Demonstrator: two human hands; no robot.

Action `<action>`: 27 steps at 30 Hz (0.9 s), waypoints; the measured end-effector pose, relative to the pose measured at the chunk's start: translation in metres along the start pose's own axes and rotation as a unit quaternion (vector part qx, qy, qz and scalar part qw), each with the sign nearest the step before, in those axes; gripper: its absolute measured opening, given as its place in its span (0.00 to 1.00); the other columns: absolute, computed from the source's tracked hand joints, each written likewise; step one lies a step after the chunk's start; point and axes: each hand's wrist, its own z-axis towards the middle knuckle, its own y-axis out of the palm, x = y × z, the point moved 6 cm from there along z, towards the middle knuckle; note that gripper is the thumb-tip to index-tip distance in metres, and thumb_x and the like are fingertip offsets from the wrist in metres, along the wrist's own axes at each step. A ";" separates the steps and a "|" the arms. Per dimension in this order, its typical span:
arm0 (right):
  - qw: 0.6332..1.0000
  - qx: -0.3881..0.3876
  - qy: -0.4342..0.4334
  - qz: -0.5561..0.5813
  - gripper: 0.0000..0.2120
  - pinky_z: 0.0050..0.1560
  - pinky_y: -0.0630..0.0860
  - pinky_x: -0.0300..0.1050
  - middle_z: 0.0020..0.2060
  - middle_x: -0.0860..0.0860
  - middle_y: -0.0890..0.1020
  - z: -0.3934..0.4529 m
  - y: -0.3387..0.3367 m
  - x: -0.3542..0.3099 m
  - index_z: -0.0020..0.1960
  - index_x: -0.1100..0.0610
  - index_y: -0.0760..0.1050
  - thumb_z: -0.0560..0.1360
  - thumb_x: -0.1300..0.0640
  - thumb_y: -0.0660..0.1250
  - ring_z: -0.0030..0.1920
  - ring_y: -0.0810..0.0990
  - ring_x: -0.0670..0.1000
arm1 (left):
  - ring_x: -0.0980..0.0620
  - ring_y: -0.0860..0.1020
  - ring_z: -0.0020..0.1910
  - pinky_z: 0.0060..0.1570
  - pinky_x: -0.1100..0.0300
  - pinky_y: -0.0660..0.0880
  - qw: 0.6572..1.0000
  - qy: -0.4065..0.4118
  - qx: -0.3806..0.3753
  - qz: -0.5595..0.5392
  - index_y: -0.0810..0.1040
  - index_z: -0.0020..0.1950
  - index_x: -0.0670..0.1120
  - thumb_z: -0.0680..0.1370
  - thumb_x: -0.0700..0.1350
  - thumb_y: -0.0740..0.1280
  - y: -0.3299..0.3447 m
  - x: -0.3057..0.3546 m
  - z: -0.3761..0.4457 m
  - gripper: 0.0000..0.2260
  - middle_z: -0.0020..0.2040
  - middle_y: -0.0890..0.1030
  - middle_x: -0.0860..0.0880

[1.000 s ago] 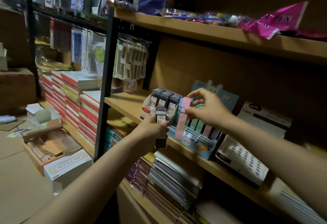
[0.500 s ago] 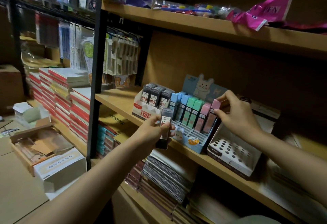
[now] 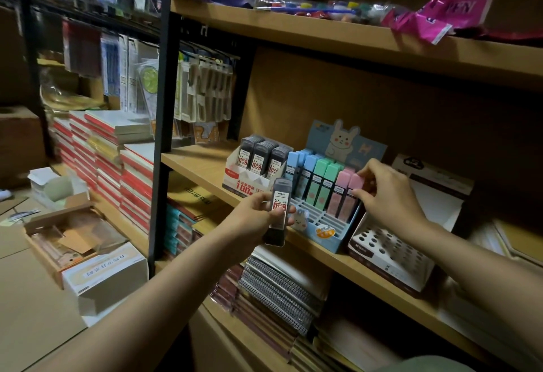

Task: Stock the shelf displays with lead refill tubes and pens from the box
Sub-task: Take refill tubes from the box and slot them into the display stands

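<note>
My left hand (image 3: 256,215) grips a black 0.7 lead refill tube (image 3: 279,210) upright in front of the middle shelf (image 3: 194,163). A white and red display (image 3: 239,179) behind it holds three rows of black tubes (image 3: 262,157). To its right stands a blue rabbit display (image 3: 326,232) with blue, green and pink tubes standing in its slots. My right hand (image 3: 388,195) pinches the top of the rightmost pink tube (image 3: 352,194), which stands in the rack.
A white holed pen display (image 3: 390,257) sits right of the rabbit display. Notebooks fill the shelf below (image 3: 279,289). Open cardboard boxes (image 3: 73,239) lie on the floor at left beside a black upright post (image 3: 160,136). The top shelf carries bags (image 3: 440,16).
My right hand carried the pink tube from in front of my left hand to the right end of the rabbit display and set it into a slot. The left hand stayed put with its black tube.
</note>
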 end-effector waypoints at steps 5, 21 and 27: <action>0.996 -0.001 0.031 -0.083 0.12 0.49 0.74 0.49 0.52 0.52 0.73 -0.001 0.003 0.002 0.51 0.53 0.74 0.72 0.54 0.74 0.54 0.74 0.54 | 0.50 0.83 0.47 0.46 0.51 0.78 0.999 0.031 0.017 0.019 0.74 0.62 0.42 0.81 0.37 0.61 -0.003 0.003 0.000 0.11 0.50 0.84 0.46; 0.964 -0.143 0.000 0.223 0.14 0.42 0.81 0.41 0.42 0.49 0.82 0.020 0.049 -0.098 0.52 0.46 0.75 0.71 0.57 0.76 0.40 0.83 0.47 | 0.57 0.82 0.47 0.39 0.66 0.77 0.979 0.117 0.026 0.168 0.76 0.56 0.48 0.81 0.42 0.62 -0.014 0.017 0.010 0.06 0.52 0.82 0.49; 0.979 0.021 -0.046 0.197 0.12 0.40 0.73 0.31 0.43 0.43 0.79 0.075 0.013 -0.110 0.51 0.52 0.73 0.72 0.58 0.73 0.44 0.79 0.40 | 0.50 0.61 0.72 0.70 0.55 0.63 0.784 0.269 0.196 0.523 0.66 0.73 0.49 0.79 0.49 0.65 -0.038 0.039 0.016 0.22 0.74 0.61 0.49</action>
